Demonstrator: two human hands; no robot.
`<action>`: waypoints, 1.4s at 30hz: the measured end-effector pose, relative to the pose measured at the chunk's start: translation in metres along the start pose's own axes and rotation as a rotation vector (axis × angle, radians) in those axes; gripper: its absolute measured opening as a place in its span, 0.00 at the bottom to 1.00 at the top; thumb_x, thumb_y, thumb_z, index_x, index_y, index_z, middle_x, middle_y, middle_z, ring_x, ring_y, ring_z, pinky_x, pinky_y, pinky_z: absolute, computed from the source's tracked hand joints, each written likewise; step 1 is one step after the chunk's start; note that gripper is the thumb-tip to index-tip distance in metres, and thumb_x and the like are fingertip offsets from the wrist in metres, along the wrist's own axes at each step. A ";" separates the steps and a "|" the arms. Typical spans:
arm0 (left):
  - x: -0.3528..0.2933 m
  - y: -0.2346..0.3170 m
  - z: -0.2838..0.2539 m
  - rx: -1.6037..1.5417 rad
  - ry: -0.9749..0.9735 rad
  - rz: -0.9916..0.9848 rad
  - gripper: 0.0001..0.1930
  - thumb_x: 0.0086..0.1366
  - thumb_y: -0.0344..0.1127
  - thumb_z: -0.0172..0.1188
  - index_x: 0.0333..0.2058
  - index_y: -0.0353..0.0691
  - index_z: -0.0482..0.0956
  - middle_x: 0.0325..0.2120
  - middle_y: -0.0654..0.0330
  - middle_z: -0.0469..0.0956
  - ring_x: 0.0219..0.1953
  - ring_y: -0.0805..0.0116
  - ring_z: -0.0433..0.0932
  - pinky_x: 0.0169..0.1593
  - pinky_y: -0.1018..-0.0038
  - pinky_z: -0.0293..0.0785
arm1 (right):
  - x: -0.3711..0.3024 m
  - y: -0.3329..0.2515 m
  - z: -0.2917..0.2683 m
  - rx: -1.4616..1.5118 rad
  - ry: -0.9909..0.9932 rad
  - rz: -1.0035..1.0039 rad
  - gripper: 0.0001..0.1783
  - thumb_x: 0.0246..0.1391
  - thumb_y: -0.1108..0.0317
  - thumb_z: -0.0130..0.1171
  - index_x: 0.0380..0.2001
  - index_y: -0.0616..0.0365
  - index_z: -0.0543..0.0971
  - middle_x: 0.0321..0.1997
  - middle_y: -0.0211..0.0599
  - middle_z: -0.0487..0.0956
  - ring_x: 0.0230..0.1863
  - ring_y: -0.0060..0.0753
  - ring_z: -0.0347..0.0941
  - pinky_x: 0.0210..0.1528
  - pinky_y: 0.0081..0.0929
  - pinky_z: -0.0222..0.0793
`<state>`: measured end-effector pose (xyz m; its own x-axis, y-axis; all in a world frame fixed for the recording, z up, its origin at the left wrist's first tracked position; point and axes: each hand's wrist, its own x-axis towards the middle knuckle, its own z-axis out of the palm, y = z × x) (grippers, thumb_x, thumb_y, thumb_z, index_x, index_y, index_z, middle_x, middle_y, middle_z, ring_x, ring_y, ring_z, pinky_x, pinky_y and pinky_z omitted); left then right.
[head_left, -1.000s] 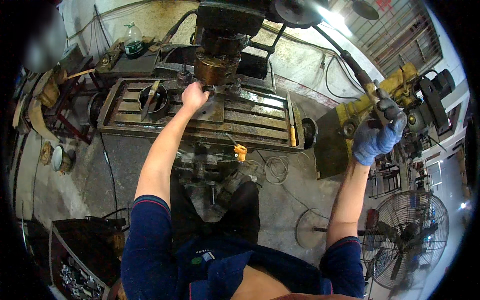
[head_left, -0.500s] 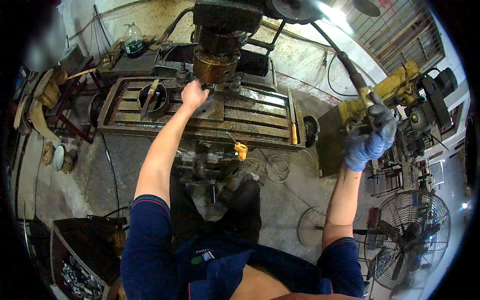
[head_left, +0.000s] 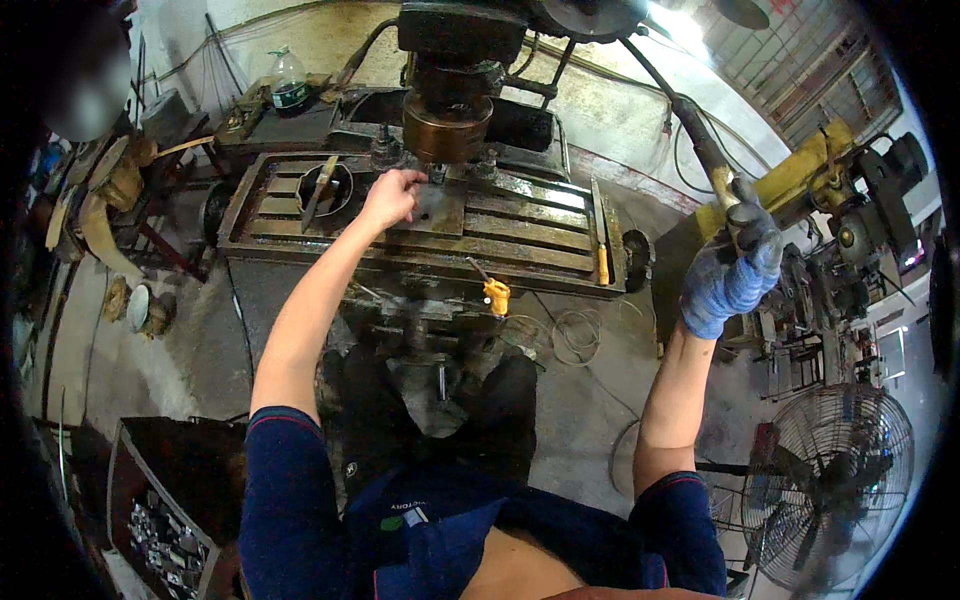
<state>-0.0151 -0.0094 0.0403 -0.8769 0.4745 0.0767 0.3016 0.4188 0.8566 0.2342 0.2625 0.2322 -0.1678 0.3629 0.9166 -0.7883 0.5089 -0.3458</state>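
My bare left hand (head_left: 393,198) is closed just below the brown, round spindle head (head_left: 447,128) of a milling or drilling machine. Its fingertips point at a small dark part over the slotted machine table (head_left: 530,232); what they pinch, if anything, I cannot make out. On the right, my right hand (head_left: 732,275), in a blue-grey glove, wraps round the worn end of a long lever (head_left: 708,155) that slants down from the machine's top. A round pot (head_left: 340,205) with a brush (head_left: 322,190) across it stands on the table's left part.
A yellow-handled file (head_left: 602,255) lies along the table's right end. A yellow-handled tool (head_left: 497,298) sticks out at its front edge. Behind left stands a plastic bottle (head_left: 288,85). A floor fan (head_left: 828,480) stands at lower right, a bin of metal pieces (head_left: 165,540) at lower left.
My left hand has drawn slightly down and away from beneath the spindle head. The right hand stays on the lever, a little lower. The whole view has shifted slightly.
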 end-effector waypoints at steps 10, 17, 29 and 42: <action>-0.124 0.055 -0.114 0.539 -0.290 0.330 0.18 0.48 0.24 0.47 0.40 0.34 0.76 0.34 0.46 0.77 0.39 0.52 0.75 0.44 0.64 0.70 | -0.014 -0.001 0.011 -0.036 0.016 0.010 0.22 0.56 0.55 0.44 0.15 0.58 0.63 0.25 0.37 0.70 0.41 0.46 0.70 0.56 0.53 0.56; -0.251 0.098 -0.215 0.637 -0.204 0.041 0.17 0.50 0.26 0.52 0.42 0.32 0.73 0.31 0.48 0.76 0.33 0.55 0.76 0.39 0.68 0.70 | -0.026 0.003 0.001 -0.049 0.017 0.057 0.21 0.57 0.57 0.43 0.16 0.60 0.64 0.23 0.38 0.69 0.42 0.46 0.70 0.57 0.52 0.55; -0.485 0.053 -0.287 0.134 0.654 -0.385 0.17 0.59 0.27 0.54 0.47 0.33 0.69 0.32 0.60 0.73 0.32 0.74 0.72 0.37 0.79 0.69 | -0.043 0.013 -0.007 -0.058 0.013 0.093 0.22 0.56 0.55 0.46 0.22 0.66 0.73 0.33 0.44 0.76 0.41 0.38 0.69 0.47 0.32 0.59; -0.556 -0.052 -0.287 0.281 0.674 -0.661 0.15 0.56 0.26 0.57 0.41 0.26 0.68 0.29 0.55 0.74 0.22 0.71 0.72 0.25 0.77 0.70 | -0.032 0.002 -0.003 0.024 -0.006 0.124 0.27 0.51 0.50 0.54 0.34 0.70 0.76 0.30 0.36 0.75 0.33 0.24 0.67 0.38 0.21 0.58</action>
<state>0.3499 -0.5172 0.0996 -0.9047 -0.4255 -0.0240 -0.3245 0.6513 0.6860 0.2402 0.2545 0.2019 -0.2681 0.4175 0.8682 -0.7750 0.4419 -0.4518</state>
